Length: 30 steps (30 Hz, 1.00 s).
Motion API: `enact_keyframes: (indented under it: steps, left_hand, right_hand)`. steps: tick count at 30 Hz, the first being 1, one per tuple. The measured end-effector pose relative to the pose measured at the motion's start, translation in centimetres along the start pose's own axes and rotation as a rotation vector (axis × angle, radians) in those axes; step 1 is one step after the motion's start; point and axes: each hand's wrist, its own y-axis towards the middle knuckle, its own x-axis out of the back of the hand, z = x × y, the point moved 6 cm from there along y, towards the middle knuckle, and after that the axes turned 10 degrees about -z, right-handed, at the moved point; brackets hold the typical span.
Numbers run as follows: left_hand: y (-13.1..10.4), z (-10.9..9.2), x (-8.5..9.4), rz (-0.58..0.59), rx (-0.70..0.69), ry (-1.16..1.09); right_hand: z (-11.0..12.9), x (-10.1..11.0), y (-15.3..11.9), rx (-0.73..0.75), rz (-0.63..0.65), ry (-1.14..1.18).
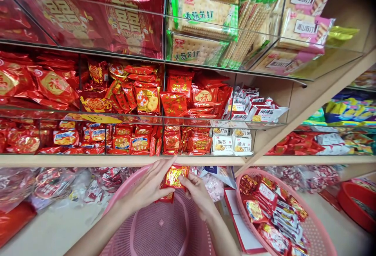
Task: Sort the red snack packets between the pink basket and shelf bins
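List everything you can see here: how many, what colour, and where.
Shelves: several, pale wood, clear fronts, across
Large packets: several, dark red, top left
Cracker packs: several, green-edged, top middle
Pink-edged packs: at least three, top right
Small packets: many, red and gold, lower shelves
White packets: many, their right end
Tag: one, yellow, shelf front, left
Large basket: one, pink, below hands
Filled basket: one, pink, lower right
Basin: one, red, far right
Plastic bags: several, clear, under shelves
Held packets: at least two, red and gold, between hands
Left hand: one, bare, beside them
Right hand: one, bare, gripping them
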Motion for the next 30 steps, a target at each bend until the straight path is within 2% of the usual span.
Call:
enact_keyframes:
  steps: [8, 15, 22, 26, 30]
  left_hand:
    - [-0.4, 0.3, 0.3, -0.004, 0.044, -0.006]
    - [0.0, -0.4, 0.9, -0.054, 0.033, 0.021]
    - [-0.2, -1.4, 1.5, -0.034, 0.014, 0.029]
    - [-0.6, -1.3, 2.2, -0.041, 0.037, 0.036]
    - [-1.2, -0.8, 2.1, -0.047, 0.068, 0.042]
  right_hand:
    - [-0.7, 0.0, 0.3, 0.0, -0.005, -0.031]
    - [-0.2, -0.5, 0.1, 0.049, 0.023, -0.022]
    - [0.9, -1.7, -0.8, 0.051, 0.088, 0.095]
    - [1.3, -1.9, -1.4, 0.055, 0.086, 0.072]
    - [1.2, -2.1, -1.8, 0.051, 0.099, 0.086]
